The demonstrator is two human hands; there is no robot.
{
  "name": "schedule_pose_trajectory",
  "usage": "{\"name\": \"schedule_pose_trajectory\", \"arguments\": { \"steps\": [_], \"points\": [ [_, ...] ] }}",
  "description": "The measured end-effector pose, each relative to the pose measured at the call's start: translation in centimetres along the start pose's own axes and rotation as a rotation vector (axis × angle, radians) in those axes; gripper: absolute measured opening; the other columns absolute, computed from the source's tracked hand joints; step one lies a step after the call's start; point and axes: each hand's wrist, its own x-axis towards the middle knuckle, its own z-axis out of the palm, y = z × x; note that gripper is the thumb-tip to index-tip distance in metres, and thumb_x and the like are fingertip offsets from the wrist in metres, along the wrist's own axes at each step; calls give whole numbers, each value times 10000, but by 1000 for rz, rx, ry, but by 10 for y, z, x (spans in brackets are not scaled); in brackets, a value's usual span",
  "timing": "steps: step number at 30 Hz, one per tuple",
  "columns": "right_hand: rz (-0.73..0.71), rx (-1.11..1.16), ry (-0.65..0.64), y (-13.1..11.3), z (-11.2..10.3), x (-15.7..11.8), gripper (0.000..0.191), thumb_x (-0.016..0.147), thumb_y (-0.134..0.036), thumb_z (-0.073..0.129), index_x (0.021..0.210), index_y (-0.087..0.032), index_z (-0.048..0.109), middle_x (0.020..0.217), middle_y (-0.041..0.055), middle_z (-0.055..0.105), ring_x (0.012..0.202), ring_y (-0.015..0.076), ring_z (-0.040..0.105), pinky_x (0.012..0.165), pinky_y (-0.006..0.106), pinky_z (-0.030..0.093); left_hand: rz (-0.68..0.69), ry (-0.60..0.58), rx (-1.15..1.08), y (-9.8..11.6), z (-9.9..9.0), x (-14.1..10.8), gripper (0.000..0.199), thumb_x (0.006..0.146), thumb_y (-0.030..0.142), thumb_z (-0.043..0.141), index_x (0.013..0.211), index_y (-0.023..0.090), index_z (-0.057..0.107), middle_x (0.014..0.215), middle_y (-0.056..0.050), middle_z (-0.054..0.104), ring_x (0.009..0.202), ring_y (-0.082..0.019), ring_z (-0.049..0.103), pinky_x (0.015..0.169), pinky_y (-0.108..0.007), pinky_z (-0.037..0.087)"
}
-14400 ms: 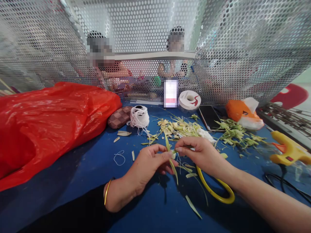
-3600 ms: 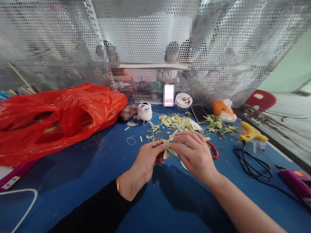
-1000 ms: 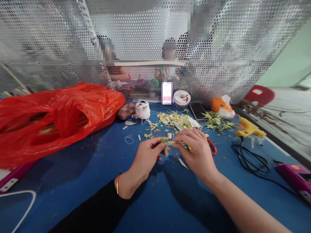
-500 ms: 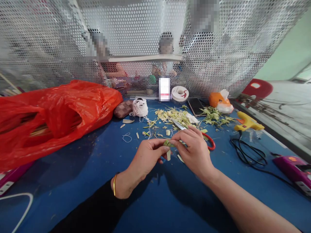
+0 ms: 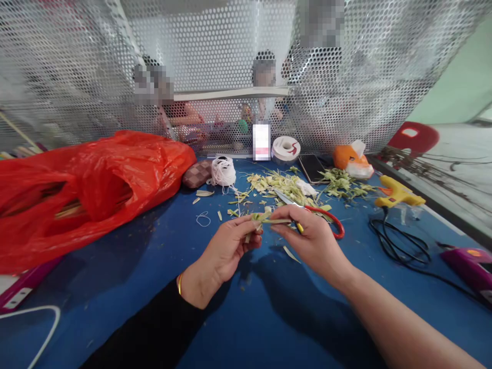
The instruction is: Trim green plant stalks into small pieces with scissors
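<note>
Between thumb and fingers, my left hand point(image 5: 225, 251) pinches a small folded piece of pale green leaf strip point(image 5: 260, 218). My right hand point(image 5: 317, 236) is closed on the strip's end, which stretches sideways from the folded part. Beyond my right fingers lie scissors with red handles point(image 5: 339, 227), partly covered by that hand. A heap of yellow-green leaf scraps point(image 5: 277, 182) is spread past the scissors. One thin leaf sliver point(image 5: 291, 254) rests on the blue table point(image 5: 238, 318) beneath my hands.
On the left is a red plastic bag point(image 5: 161, 159), beside a checked pouch point(image 5: 198, 174) and white string point(image 5: 223, 171). A ribbon spool point(image 5: 286, 148), phone point(image 5: 312, 169) and orange tissue pack point(image 5: 351, 159) line the back. At right are a yellow glue gun point(image 5: 400, 192) and black cable point(image 5: 400, 241).
My right hand has moved slightly right, away from my left, drawing the strip out sideways. My left hand has turned and shifted a little left with the folded piece.
</note>
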Motion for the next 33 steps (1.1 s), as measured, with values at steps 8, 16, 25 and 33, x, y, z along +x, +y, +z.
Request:
{"name": "schedule_pose_trajectory", "arguments": {
  "steps": [8,16,25,33],
  "points": [
    [-2,223,-18,-2,7,0,126,847,-188,606,840,-215,730,782,24,683,753,179,630,719,334,501,34,-62,99,-4,0,-1,196,694,250,767,867,158,762,657,13,614,548,-64,531,585,-202,451],
    [67,260,-41,2,7,1,133,847,-213,606,776,-206,718,696,6,611,697,160,561,682,313,462,46,-53,211,-4,3,-2,211,659,316,800,817,178,777,620,18,601,547,-78,527,597,-227,436],
    [323,560,69,-1,14,1,93,729,-264,705,752,-187,661,669,-11,629,555,116,534,558,275,461,61,-31,245,-6,4,-3,235,708,310,763,904,182,781,652,-1,637,563,-88,537,599,-223,448],
    [296,364,87,-1,14,-1,151,783,-315,652,722,-178,667,625,-8,591,570,123,490,541,260,421,127,-2,246,-8,6,-2,224,677,291,776,869,176,783,676,-11,681,565,-100,560,610,-240,469]
  ]
}}
